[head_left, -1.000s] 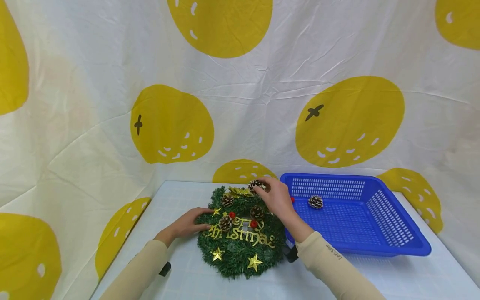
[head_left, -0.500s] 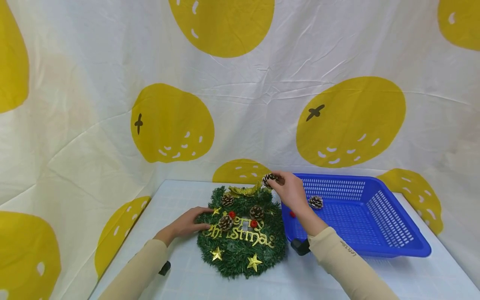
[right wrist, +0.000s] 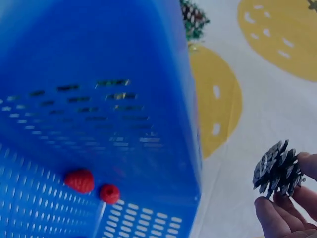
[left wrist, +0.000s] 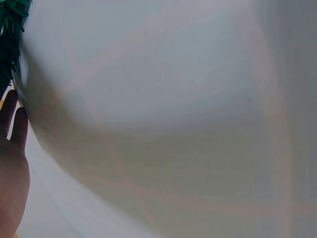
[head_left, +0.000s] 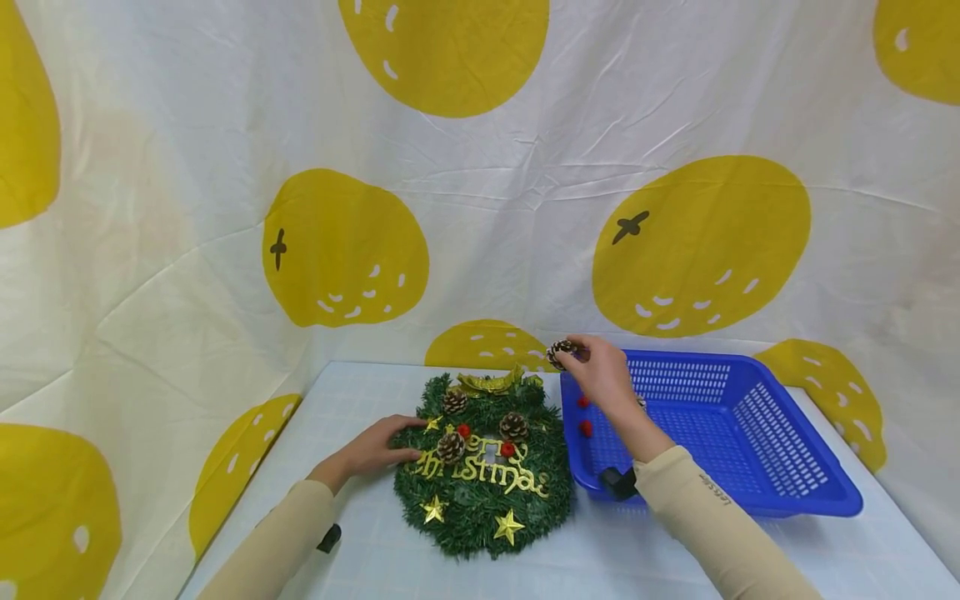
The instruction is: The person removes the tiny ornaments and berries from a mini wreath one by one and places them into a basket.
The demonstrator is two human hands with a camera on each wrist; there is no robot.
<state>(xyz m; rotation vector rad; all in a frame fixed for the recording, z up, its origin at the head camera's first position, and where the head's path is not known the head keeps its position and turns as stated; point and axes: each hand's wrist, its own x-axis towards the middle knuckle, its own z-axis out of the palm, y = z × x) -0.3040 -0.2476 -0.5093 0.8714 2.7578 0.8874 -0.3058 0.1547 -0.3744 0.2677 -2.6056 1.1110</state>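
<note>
A pine cone with white-tipped scales is pinched between the fingertips and thumb of my right hand, above the basket's back left corner. The right wrist view shows this pine cone close up. My left hand rests against the left side of a green Christmas wreath, fingers fairly straight. The wreath bears gold "Merry Christmas" lettering, gold stars, several pine cones, red berries and a gold bow at its top.
A blue plastic basket stands right of the wreath. Red berries lie inside its left part. Another pine cone in it is mostly hidden behind my right hand. A white curtain with yellow fruit prints hangs behind the table.
My right hand has moved right with the pine cone, from the top of the wreath to above the basket's left edge. The left hand has stayed in place.
</note>
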